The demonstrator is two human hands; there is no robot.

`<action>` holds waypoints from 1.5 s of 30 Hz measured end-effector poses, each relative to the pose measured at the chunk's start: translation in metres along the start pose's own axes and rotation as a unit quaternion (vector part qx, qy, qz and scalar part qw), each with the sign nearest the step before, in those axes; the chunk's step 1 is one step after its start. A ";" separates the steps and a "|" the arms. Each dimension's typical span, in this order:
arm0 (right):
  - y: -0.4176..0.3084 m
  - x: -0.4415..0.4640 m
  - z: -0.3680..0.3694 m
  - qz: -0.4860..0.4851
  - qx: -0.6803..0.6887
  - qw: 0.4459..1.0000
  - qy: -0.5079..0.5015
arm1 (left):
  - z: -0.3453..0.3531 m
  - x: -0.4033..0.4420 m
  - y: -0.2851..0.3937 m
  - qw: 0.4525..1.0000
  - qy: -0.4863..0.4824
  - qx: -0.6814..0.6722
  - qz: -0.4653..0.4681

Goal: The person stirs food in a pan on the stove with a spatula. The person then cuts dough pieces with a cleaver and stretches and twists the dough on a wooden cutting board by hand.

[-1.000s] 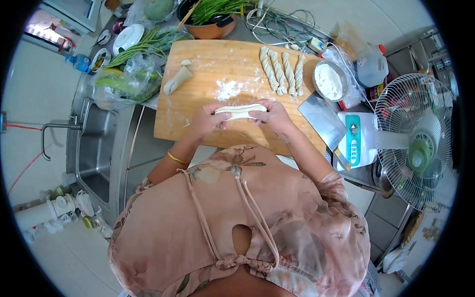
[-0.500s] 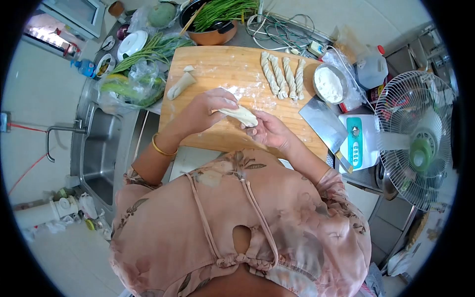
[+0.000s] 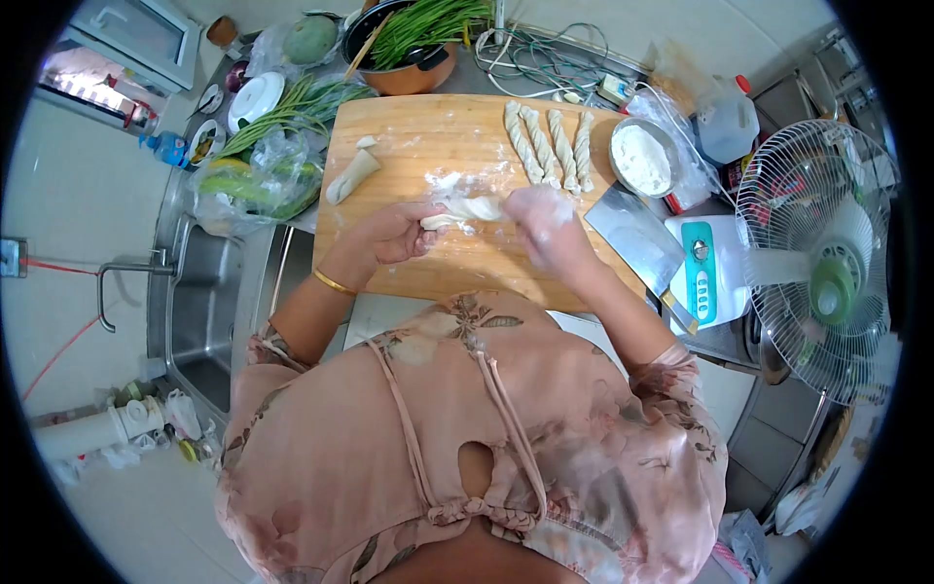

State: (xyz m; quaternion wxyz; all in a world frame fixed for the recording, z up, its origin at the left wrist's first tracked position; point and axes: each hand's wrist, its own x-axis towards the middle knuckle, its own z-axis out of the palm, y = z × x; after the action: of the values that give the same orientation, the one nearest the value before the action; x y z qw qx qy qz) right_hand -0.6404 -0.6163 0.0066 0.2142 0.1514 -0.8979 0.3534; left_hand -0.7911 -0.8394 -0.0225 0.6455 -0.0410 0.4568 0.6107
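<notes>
A pale dough strip (image 3: pixel 475 208), partly twisted, is stretched between my hands just above the floured wooden board (image 3: pixel 428 136). My left hand (image 3: pixel 401 232) pinches its left end between thumb and fingers. At the other end, my right hand (image 3: pixel 547 226) is closed round the dough, floury, its back turned up and slightly blurred; its fingertips are hidden. Several twisted dough sticks (image 3: pixel 550 146) lie side by side at the board's far right. On the far left rests a plain dough log (image 3: pixel 352 177), with a small dough piece (image 3: pixel 366 142) just beyond it.
Right of the board are a bowl of flour (image 3: pixel 642 159), a cleaver (image 3: pixel 637 243), a kitchen scale (image 3: pixel 707 263) and a fan (image 3: pixel 827 263). Bagged vegetables (image 3: pixel 263 175) and a sink (image 3: pixel 199 311) lie to the left. A pot of green beans (image 3: pixel 413 49) stands behind.
My right hand has turned over, back upward, and moved slightly right and up. The dough is now more level and twisted. My left hand has lowered and its grip has rotated.
</notes>
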 end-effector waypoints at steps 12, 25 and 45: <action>-0.007 -0.025 0.000 0.337 0.353 0.873 0.010 | 0.022 -0.006 0.028 0.993 -0.017 0.009 0.114; 0.005 -0.011 -0.005 0.144 0.098 0.969 0.177 | 0.067 -0.009 0.029 0.934 -0.038 -0.262 0.238; -0.024 -0.009 -0.050 0.073 -0.021 0.997 -0.015 | -0.005 0.042 0.007 0.980 0.012 -0.063 0.188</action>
State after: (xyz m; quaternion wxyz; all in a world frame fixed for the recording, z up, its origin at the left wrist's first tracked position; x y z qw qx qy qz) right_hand -0.6080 -0.5970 0.0490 0.1775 0.0857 -0.9170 0.3467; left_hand -0.8071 -0.8093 -0.0488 0.5099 -0.0021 0.4243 0.7483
